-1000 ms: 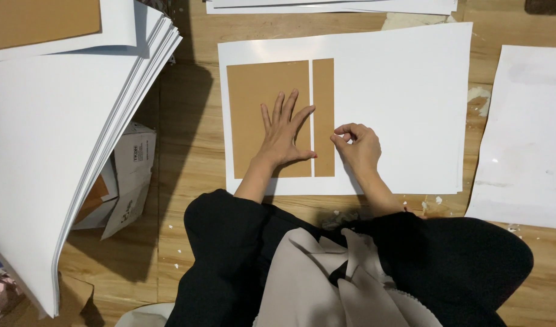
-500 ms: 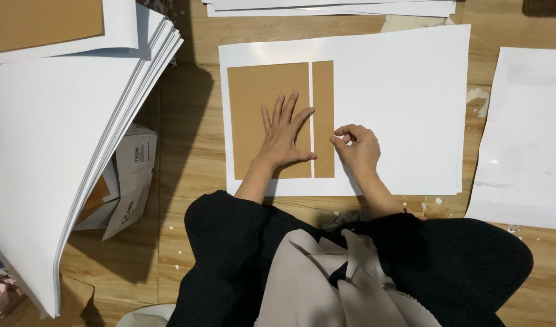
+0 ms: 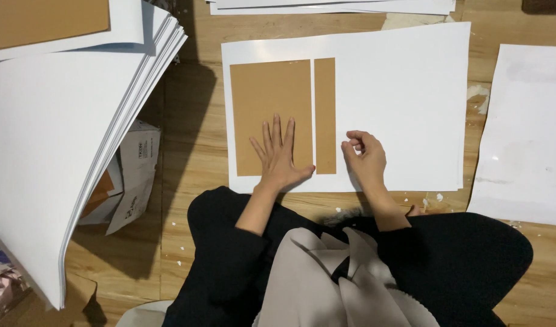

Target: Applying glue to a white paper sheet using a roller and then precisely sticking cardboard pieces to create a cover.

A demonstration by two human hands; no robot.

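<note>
Left hand (image 3: 280, 158): flat, fingers spread, pressing the near end of the wide brown card (image 3: 271, 115).
Right hand (image 3: 364, 158): fingertips pinched together on the white sheet (image 3: 405, 103), just right of the narrow strip.
Narrow brown strip (image 3: 325, 115): long axis running near to far, just right of the card.
Paper stack (image 3: 54, 139): far left.

The left hand (image 3: 279, 156) is covering the lower part of the wide brown card (image 3: 271, 103). The right hand's (image 3: 364, 158) curled fingertips are hiding whatever they are pinching. The frame's edges are cutting off the big white sheet stack (image 3: 54, 145) and the right-hand white sheet (image 3: 526, 139).
</note>
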